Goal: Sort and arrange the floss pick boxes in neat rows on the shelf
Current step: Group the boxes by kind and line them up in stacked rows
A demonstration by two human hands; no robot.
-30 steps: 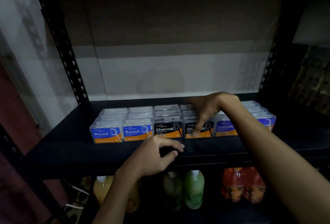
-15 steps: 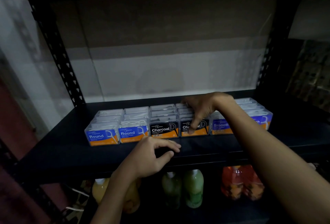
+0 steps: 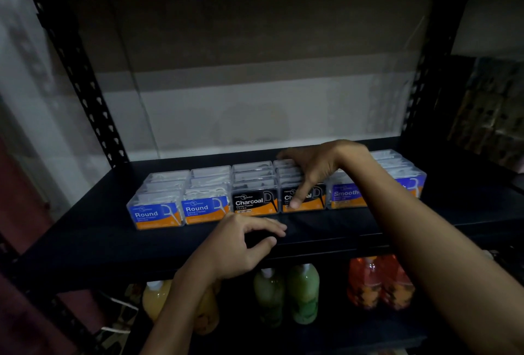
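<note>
On the dark shelf the floss pick boxes stand in six columns running from near to far, labels facing the near edge. The right hand lies over the fourth column from the left: its palm and curled fingers drape across the clear lids of the far boxes, and the thumb reaches down the near face of the right Charcoal box, its tip touching the orange band at the bottom. The hand wraps that column from above and in front.

The left hand hovers over the bare front strip of the shelf, just near of the left Charcoal box, fingers loosely curved and spread, holding nothing; whether the fingertips touch the shelf surface cannot be told.

Counted along the front row: two blue Round boxes at the left, two black Charcoal boxes in the middle, and two purple-blue boxes at the right, the nearer-centre one reading Smooth, the far-right one partly hidden by the forearm. Each column goes about three boxes deep; the far ones are dim.

Each box's long side lies left to right. Below the shelf stand bottles: yellow-orange, two green, two red-orange.
</note>
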